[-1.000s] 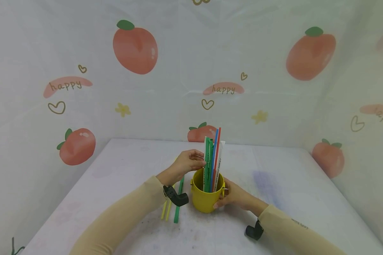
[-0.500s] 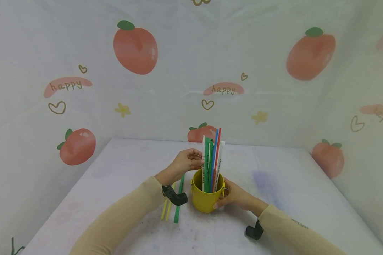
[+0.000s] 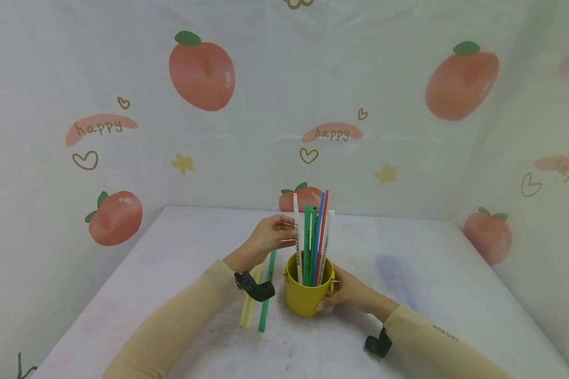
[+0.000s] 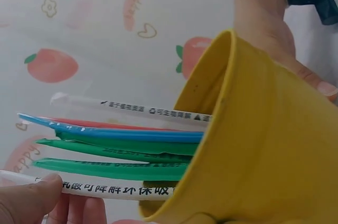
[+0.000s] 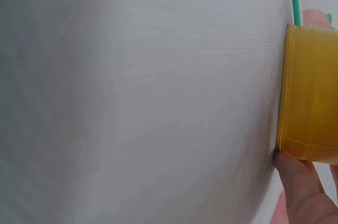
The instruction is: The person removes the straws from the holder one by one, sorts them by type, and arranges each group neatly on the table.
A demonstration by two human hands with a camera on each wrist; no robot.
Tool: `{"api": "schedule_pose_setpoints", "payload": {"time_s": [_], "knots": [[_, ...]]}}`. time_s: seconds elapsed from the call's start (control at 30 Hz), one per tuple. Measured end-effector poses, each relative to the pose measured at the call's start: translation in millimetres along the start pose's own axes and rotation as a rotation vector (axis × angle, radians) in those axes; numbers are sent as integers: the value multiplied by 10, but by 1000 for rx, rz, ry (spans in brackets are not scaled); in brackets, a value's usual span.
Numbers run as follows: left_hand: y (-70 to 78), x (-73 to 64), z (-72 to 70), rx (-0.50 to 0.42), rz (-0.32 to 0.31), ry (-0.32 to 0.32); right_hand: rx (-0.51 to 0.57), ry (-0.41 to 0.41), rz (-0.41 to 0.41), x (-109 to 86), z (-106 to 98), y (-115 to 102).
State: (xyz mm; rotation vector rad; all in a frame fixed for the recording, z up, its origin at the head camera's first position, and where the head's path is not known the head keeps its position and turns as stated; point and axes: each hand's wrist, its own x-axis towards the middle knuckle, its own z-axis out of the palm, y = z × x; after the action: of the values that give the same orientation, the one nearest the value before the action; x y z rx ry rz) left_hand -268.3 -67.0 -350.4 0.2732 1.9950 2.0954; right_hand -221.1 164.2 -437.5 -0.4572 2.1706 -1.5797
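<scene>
My left hand (image 3: pixel 265 237) pinches a white wrapped straw (image 3: pixel 295 208) between thumb and fingers; printed characters run along it in the left wrist view. Its lower end is inside a yellow bucket (image 3: pixel 303 302), at the left of the opening. Green straws (image 4: pixel 111 168), a blue straw (image 4: pixel 132 133), a red straw (image 3: pixel 325 202) and another white straw (image 4: pixel 127 106) lean upright in the bucket. On the bucket's right side, my right hand (image 3: pixel 353 290) holds the wall, with the thumb low at the front. Inside the bucket the straws' bottom ends are hidden.
Left of the bucket a green straw (image 3: pixel 263 316) and two yellow straws (image 3: pixel 249 313) lie on the white table (image 3: pixel 208 347), partly behind the left wrist camera (image 3: pixel 256 288). A white curtain (image 3: pixel 265 79) with printed fruit hangs behind.
The left hand has moved slightly left and up, drawing the white straw away from the green ones and raising it. The right hand and bucket have stayed in place.
</scene>
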Motion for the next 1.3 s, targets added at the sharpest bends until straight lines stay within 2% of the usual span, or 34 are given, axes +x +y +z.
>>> {"api": "schedule_pose_setpoints", "payload": {"time_s": [0.23,0.53,0.73,1.0,1.1,1.3], "knots": [[59,9,-54,-41,35,14,-26,21,25,7,12,-3],[186,-29,-108,-82,52,7,-25,17,19,6,10,-4],[304,-46,-163,-87,82,22,-19,15,15,2,7,1],[466,-86,-296,-149,139,18,-19,12,16,4,0,14],[492,-100,-340,-156,157,21,-20,11,15,2,-1,12],[490,-114,-420,-157,148,43,-15,4,4,1,-10,23]]}}
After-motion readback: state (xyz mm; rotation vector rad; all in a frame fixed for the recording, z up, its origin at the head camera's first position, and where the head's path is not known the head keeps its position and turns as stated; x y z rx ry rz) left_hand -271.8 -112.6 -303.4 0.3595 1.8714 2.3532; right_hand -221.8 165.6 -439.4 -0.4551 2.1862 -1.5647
